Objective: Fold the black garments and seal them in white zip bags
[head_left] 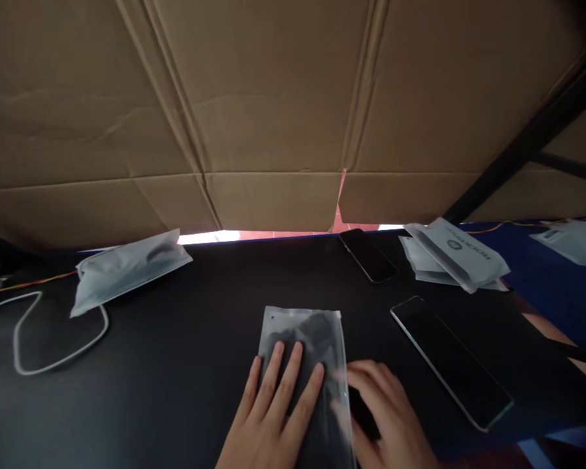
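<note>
A frosted clear zip bag (332, 339) lies on the black tabletop in front of me, with something dark showing through its upper part. My left hand (273, 410) rests flat on it, fingers spread. At the bag's right edge is my right hand (388, 417), its fingers curled round and its thumb and fingertips at that edge. Those fingertips are blurred, so their exact grip is hard to make out. Right of this hand lies a dark-screened phone (452, 365) with a clear rim. Farther back is a smaller black phone (368, 255).
Several packed white pouches (461, 254) overlap at the back right; another pouch (131, 270) lies at the back left beside a white cable (17, 339). Cardboard (273, 98) walls off the far side. A dark metal bar (522, 143) slants down at right.
</note>
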Available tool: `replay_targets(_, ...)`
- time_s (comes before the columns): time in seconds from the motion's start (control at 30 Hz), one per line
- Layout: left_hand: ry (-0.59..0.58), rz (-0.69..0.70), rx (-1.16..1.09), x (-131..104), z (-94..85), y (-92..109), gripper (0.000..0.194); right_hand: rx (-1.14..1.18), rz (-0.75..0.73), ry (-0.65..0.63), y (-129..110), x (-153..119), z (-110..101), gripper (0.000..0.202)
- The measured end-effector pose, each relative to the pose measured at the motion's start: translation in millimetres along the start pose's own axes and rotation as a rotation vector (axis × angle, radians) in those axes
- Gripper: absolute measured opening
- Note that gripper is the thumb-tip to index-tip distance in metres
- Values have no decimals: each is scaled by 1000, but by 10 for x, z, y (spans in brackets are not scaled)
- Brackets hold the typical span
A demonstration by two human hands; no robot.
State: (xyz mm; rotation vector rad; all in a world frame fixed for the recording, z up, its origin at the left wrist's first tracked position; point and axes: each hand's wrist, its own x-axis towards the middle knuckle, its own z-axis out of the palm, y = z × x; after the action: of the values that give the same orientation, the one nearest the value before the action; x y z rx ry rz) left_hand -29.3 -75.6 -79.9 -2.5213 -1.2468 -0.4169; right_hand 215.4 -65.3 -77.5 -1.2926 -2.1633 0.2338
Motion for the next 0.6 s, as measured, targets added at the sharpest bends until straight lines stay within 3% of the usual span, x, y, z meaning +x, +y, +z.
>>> replay_targets(0.17,13,75,81,-31,32,-15,99,5,-18,-53,-66,19,35,74)
replay_targets(0.27,12,71,83,-46,13,-12,101,90,72,-129,-145,147,84,55)
replay_targets(0.33,-13,21,72,-87,2,-33,92,179,147,-170,-231,271,97,37)
replay_targets(0.4,-35,-65,56,-178,-11,-114,80,279,178,-171,-308,388,63,33)
replay_targets(0.5,-108,-164,25,-427,-60,-409,76,401,165,-65,-284,462,-82,27)
replay_targets(0.6,-223,-213,-65,-760,-171,-867,82,345,214,79,-11,379,-250,16)
